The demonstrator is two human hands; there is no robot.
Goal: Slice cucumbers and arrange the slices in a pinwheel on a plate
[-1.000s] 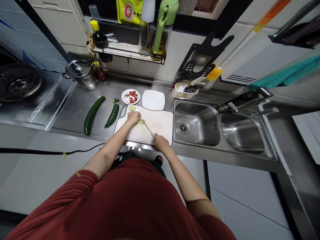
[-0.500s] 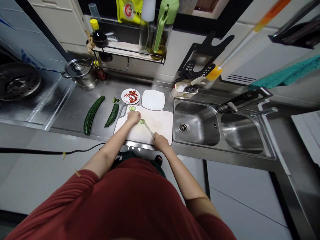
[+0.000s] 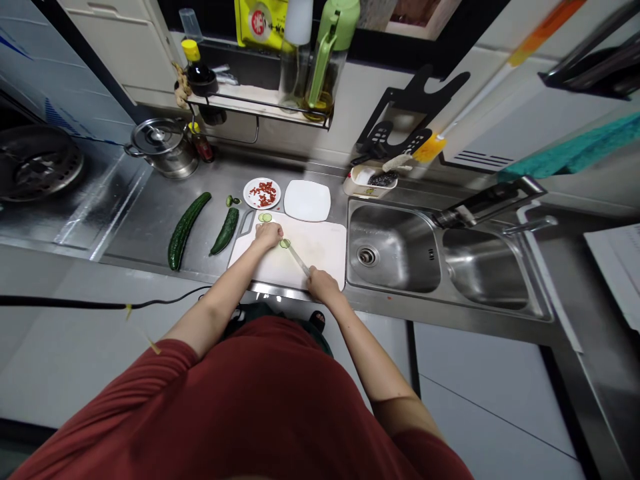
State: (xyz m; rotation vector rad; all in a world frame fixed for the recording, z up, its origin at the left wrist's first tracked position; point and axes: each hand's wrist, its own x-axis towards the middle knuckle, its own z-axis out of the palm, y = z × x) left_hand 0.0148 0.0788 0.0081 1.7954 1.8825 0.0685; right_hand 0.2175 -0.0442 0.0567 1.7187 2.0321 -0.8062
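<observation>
I register no shift; slicing appears paused. A round green-rimmed cucumber slice (image 3: pixel 285 244) lies at a slim pale-bladed knife (image 3: pixel 299 261) on the white rectangular board (image 3: pixel 320 248). Right hand (image 3: pixel 323 285) wraps the knife; left hand (image 3: pixel 269 235) curls, contents indeterminable.

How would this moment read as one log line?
left hand: beside cucumber slice; right hand: holding knife; surface: cutting board; behind it: squarish plate

steel counter (image 3: pixel 143 217), double sink (image 3: pixel 393 243), pale wall (image 3: pixel 354 88)
</observation>
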